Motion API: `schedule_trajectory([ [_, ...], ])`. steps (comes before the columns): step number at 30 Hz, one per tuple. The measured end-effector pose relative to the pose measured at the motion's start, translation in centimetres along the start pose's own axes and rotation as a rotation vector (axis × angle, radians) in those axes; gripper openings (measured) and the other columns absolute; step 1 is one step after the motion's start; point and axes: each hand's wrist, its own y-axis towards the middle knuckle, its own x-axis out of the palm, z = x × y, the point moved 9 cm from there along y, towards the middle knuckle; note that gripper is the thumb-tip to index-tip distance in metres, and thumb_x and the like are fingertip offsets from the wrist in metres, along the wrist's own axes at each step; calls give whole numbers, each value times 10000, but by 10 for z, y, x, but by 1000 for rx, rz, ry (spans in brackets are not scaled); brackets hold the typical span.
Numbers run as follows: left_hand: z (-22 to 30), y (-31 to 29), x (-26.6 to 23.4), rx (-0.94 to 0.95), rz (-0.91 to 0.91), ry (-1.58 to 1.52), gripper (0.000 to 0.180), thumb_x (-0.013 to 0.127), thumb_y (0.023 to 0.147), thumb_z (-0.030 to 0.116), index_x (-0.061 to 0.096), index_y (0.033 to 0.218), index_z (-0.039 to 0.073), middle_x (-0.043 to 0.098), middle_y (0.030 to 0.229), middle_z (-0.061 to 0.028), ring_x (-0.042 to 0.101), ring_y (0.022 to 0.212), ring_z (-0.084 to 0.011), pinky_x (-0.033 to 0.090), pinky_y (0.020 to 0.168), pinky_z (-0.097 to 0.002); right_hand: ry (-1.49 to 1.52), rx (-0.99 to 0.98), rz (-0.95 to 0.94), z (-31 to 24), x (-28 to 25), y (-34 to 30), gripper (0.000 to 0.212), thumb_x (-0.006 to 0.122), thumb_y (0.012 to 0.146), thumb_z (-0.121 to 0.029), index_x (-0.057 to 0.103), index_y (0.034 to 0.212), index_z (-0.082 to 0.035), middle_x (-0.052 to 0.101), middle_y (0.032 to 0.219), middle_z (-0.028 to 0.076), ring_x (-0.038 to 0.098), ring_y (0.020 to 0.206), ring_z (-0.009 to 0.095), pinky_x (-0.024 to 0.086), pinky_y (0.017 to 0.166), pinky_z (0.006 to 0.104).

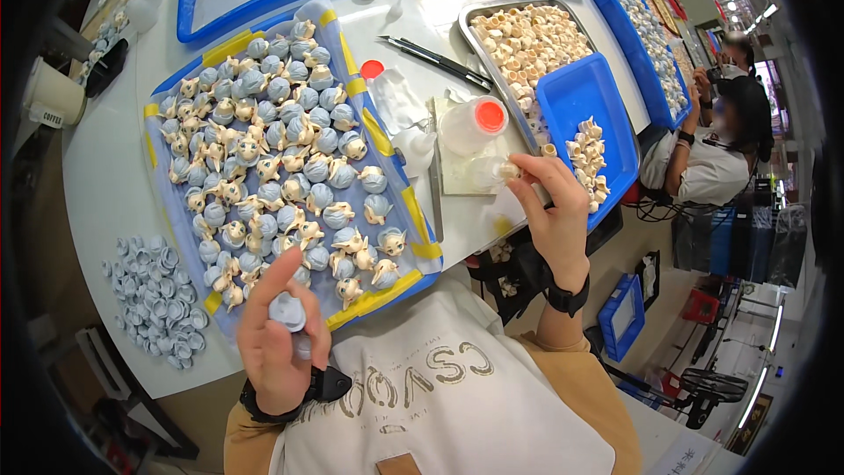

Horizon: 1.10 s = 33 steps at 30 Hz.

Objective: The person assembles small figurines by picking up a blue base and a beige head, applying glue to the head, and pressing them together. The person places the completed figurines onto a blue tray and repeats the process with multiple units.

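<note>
My left hand (280,343) is above the near edge of the tray, fingers curled round a pale blue rounded hair piece (287,311). A second bluish bit shows lower in the palm, mostly hidden. My right hand (556,202) pinches a small beige piece (508,171) between thumb and fingertips. It is beside a small translucent container (483,173); whether they touch I cannot tell. Just beyond stands a white bottle with a red top (475,127). On my left, a blue tray (158,136) lined with cloth and yellow tape bears many small blue-haired figure heads (264,158).
Loose blue hair pieces (158,299) are heaped at the left. A metal tray (470,22) of beige parts stands behind a smaller blue tray (607,92). Black tweezers (435,62) rest on the table. Another person (716,145) sits at the right.
</note>
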Motion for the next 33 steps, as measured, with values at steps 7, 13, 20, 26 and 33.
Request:
schedule_trajectory([
  [7, -8, -5, 4, -98, -159, 83, 539, 661, 810, 331, 435, 1155, -16, 531, 763, -68, 470, 541, -72, 389, 495, -180, -231, -171, -80, -31, 3, 11, 216, 656, 734, -16, 628, 948, -33, 559, 796, 92, 543, 716, 236, 437, 635, 321],
  [13, -6, -6, 2, -11, -230, 127, 469, 668, 801, 350, 515, 1059, -11, 513, 805, -49, 491, 684, -84, 400, 550, -196, -374, -265, -148, -47, 9, 18, 168, 657, 729, -54, 611, 890, -50, 533, 771, 78, 516, 727, 254, 417, 667, 353],
  [20, -7, -6, 5, -90, -173, 60, 392, 595, 837, 230, 469, 1116, -15, 504, 836, -43, 490, 739, -91, 403, 573, -209, -262, -188, -50, -40, -7, 15, 197, 673, 709, -21, 609, 894, -30, 566, 748, 86, 548, 695, 243, 435, 633, 337],
  [26, -13, -7, 12, -144, -224, -7, 403, 587, 845, 188, 419, 1149, -14, 570, 919, -110, 505, 687, -85, 419, 576, -211, -14, -22, 78, -7, -6, 0, 233, 670, 724, 9, 606, 947, 7, 588, 750, 111, 581, 660, 203, 452, 602, 293],
  [33, -12, -8, 16, -129, -279, -27, 437, 609, 862, 272, 457, 1138, -31, 580, 899, -99, 496, 623, -69, 413, 547, -195, 0, -12, 66, -3, -5, -6, 233, 657, 731, 17, 611, 959, 10, 604, 778, 114, 578, 655, 202, 458, 622, 278],
])
